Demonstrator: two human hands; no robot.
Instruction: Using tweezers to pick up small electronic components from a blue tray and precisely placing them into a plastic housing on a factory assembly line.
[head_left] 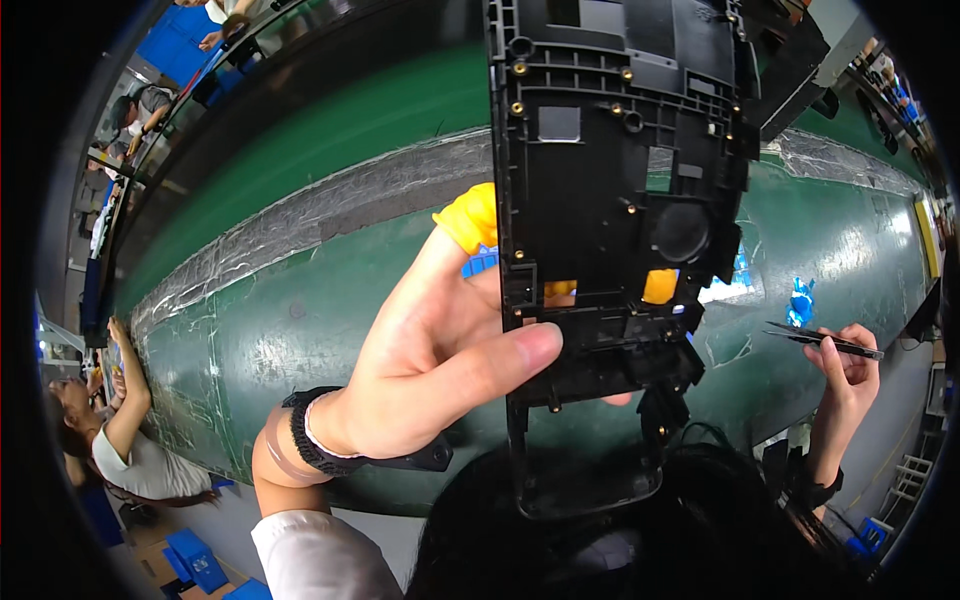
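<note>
My left hand (420, 360) grips a black plastic housing (580, 190) by its left edge, with the thumb across the front. The housing stands upright close before me, with ribs, small brass inserts, square cutouts and a round recess. A yellow finger cot (470, 220) covers a finger, and yellow also shows through the lower cutouts. My right hand (848, 378) is apart from the housing at the right, pinching dark tweezers (838, 344) that point left. Just beyond the tweezer tips is a crumpled shiny blue piece (800, 302); whether they touch cannot be made out.
A green-topped workbench (290, 310) spreads beneath my hands, crossed by a strip of shiny tape (330, 195). Behind the housing lies a partly hidden white and blue item (735, 280). A co-worker (130, 430) sits at the left; blue bins (195, 560) stand at lower left.
</note>
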